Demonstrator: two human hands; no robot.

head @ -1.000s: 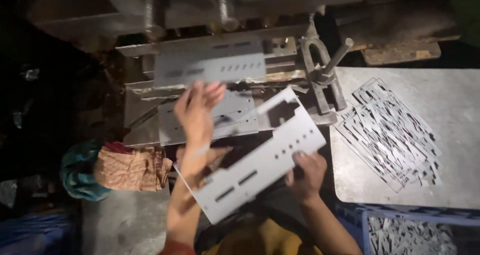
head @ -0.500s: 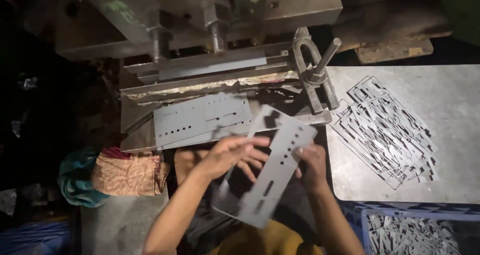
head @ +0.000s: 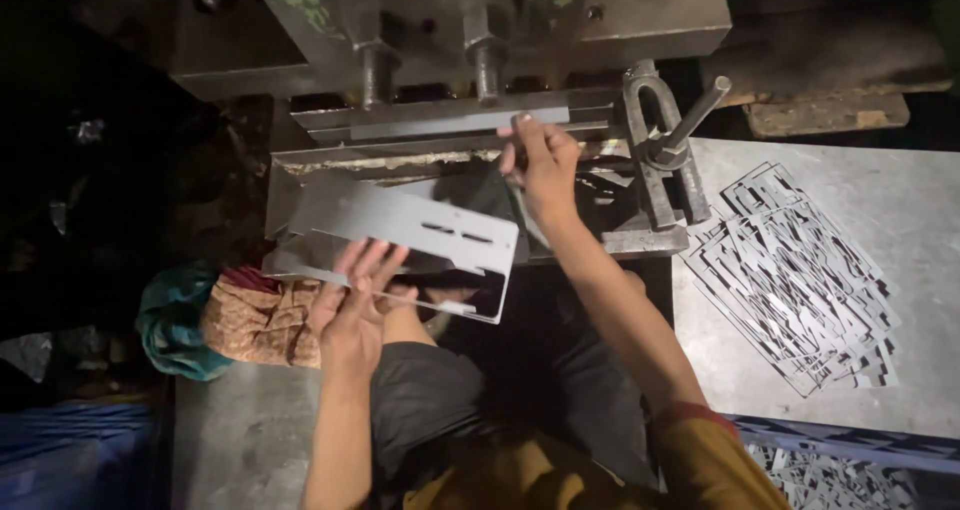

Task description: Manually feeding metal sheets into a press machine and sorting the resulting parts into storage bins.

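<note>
Two hands at work: the left hand pinches the bent slotted sheet. The right hand's grip presses on the press die; best keep fingers clear.

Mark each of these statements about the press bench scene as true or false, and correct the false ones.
1. The left hand holds a bent, slotted sheet-metal bracket. True.
2. The right hand rests on the pile of punched metal scraps. False: it reaches up to the press die, well away from the scraps.
3. The punched scraps lie on the grey metal table, to the person's right. True.
4. A bundle of cloth sits to the right of the bracket. False: it lies to the left, by the left hand.
5. Both hands share the grip on the bracket. False: only the left holds it.
</note>
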